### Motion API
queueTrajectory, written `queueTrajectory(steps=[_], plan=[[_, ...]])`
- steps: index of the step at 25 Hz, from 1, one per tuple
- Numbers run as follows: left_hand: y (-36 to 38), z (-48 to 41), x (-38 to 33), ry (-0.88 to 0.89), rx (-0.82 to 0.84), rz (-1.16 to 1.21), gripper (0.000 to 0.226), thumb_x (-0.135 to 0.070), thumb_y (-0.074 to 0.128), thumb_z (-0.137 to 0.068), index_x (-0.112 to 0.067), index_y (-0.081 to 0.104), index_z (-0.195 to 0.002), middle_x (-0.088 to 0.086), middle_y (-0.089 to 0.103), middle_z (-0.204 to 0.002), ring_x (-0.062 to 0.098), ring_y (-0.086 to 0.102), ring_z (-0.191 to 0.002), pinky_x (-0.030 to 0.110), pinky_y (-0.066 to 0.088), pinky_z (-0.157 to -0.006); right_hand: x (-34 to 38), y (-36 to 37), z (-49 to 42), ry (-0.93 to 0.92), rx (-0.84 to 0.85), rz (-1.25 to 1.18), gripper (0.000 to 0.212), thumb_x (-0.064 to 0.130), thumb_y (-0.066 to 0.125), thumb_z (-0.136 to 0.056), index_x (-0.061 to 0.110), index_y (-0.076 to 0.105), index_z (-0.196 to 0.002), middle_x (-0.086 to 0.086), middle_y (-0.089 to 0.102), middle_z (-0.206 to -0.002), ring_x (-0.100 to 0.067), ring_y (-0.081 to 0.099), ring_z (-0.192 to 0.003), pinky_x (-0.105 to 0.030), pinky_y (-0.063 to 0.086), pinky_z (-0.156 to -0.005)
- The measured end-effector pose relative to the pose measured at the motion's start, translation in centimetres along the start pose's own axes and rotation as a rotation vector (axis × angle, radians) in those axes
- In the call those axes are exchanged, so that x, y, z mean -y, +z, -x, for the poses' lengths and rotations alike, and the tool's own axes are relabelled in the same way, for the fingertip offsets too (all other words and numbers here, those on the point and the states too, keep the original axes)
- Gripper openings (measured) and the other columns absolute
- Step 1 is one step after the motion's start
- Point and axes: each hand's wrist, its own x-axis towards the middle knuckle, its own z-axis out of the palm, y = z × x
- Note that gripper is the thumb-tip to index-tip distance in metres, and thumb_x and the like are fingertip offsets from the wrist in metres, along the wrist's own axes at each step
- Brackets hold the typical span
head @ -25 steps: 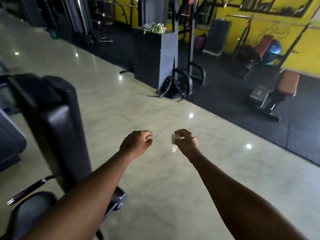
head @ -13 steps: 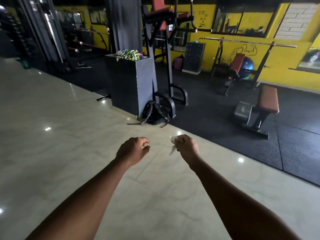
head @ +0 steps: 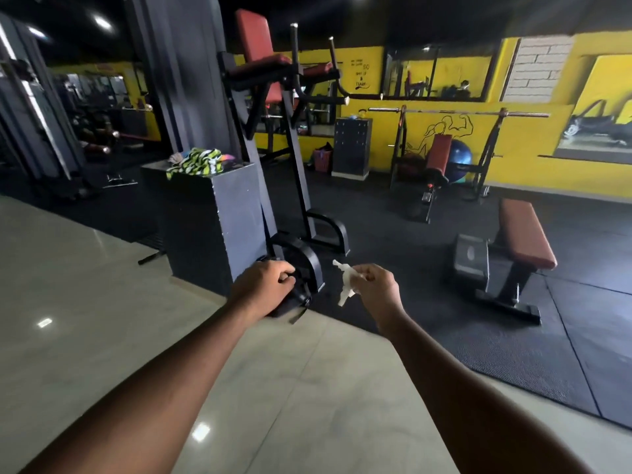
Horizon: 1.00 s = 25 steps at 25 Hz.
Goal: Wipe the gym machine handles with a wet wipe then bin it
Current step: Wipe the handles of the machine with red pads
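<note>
My right hand (head: 376, 290) is stretched out in front of me and pinches a crumpled white wet wipe (head: 347, 282), which hangs from its fingertips. My left hand (head: 262, 285) is held out beside it, about a hand's width to the left, with its fingers curled and nothing in it. Straight ahead stands a black dip and leg-raise machine (head: 290, 138) with red pads and upright handles (head: 294, 42) near its top. I see no bin.
A tall grey box (head: 219, 220) with a striped cloth (head: 196, 162) on top stands left of the machine. A dark bag (head: 297, 295) lies at its foot. A red flat bench (head: 523, 234) is at the right on black rubber matting. Pale tiled floor lies under my arms.
The view has lifted and swung away from the black padded seat at the left; the grey box and machine are closer. The right hand still holds the wipe, which now hangs looser.
</note>
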Motion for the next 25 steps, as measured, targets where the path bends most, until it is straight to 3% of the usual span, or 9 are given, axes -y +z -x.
queueTrajectory(steps=[3,6,10,13,16,18,23,25], plan=[[3.5,-12.4,-4.0,0.029,-0.037,0.026,0.027,-0.033,0.06,-0.093,-0.029,0.067,-0.118,-0.009,0.072,-0.106,0.015,0.067,-0.094,0.03,0.054,-0.078,-0.5,-1.3,-13.2,-0.031,-0.023,-0.056,0.022,0.033,0.064,-0.08,0.012,0.069,-0.086,-0.003,0.064,-0.068,-0.015,0.051,-0.063,-0.034,0.045,-0.059],[5.1,-24.5,-8.3,0.025,-0.107,0.044,0.028,-0.035,0.058,-0.093,-0.029,0.067,-0.119,-0.009,0.072,-0.106,0.016,0.067,-0.097,0.033,0.055,-0.083,0.8,-2.7,-25.7,-0.066,-0.004,-0.085,0.009,0.031,0.064,-0.085,0.025,0.071,-0.086,0.002,0.072,-0.077,-0.018,0.066,-0.071,-0.041,0.057,-0.069],[6.6,-38.9,-11.8,0.031,-0.204,0.0,0.029,-0.034,0.057,-0.094,-0.025,0.068,-0.119,-0.007,0.073,-0.106,0.017,0.067,-0.097,0.027,0.051,-0.078,1.9,-3.4,-40.8,-0.106,-0.017,-0.126,0.008,0.032,0.064,-0.088,0.026,0.069,-0.085,0.004,0.073,-0.076,-0.014,0.069,-0.073,-0.038,0.058,-0.07],[9.4,-49.9,-12.6,0.017,-0.292,-0.029,0.03,-0.033,0.055,-0.095,-0.025,0.067,-0.121,-0.005,0.073,-0.106,0.019,0.067,-0.096,0.027,0.046,-0.071,1.6,-2.8,-52.1,-0.135,0.0,-0.135,0.013,0.031,0.062,-0.089,0.023,0.071,-0.084,0.003,0.072,-0.075,-0.014,0.068,-0.071,-0.037,0.058,-0.066],[12.7,-60.1,-12.2,0.043,-0.336,-0.052,0.03,-0.035,0.055,-0.095,-0.026,0.066,-0.12,-0.005,0.073,-0.105,0.018,0.068,-0.092,0.03,0.054,-0.072,1.7,-1.4,-62.7,-0.158,-0.002,-0.209,0.009,0.026,0.063,-0.089,0.024,0.07,-0.083,0.002,0.073,-0.079,-0.015,0.07,-0.075,-0.034,0.059,-0.07],[14.2,-67.6,-12.1,0.051,-0.381,-0.064,0.03,-0.035,0.055,-0.095,-0.025,0.066,-0.121,-0.006,0.073,-0.107,0.016,0.068,-0.093,0.035,0.057,-0.075,2.5,-0.2,-70.2,-0.15,0.004,-0.253,0.005,0.024,0.064,-0.089,0.024,0.069,-0.091,0.002,0.073,-0.083,-0.016,0.07,-0.08,-0.033,0.059,-0.072],[15.0,-83.2,-12.8,0.053,-0.607,-0.12,0.036,-0.034,0.056,-0.096,-0.021,0.063,-0.129,-0.001,0.07,-0.119,0.018,0.066,-0.103,0.035,0.057,-0.08,5.4,2.6,-86.2,-0.282,0.113,-0.302,0.032,0.022,0.054,-0.085,0.041,0.064,-0.109,-0.001,0.073,-0.093,-0.018,0.07,-0.085,-0.035,0.059,-0.074],[15.4,-87.6,-13.1,0.058,-0.682,-0.179,0.037,-0.034,0.058,-0.095,-0.02,0.064,-0.128,0.001,0.07,-0.117,0.021,0.064,-0.104,0.035,0.055,-0.08,6.1,3.6,-91.2,-0.331,0.099,-0.293,0.026,0.023,0.055,-0.092,0.035,0.068,-0.11,0.005,0.073,-0.096,-0.011,0.068,-0.087,-0.034,0.057,-0.077]])
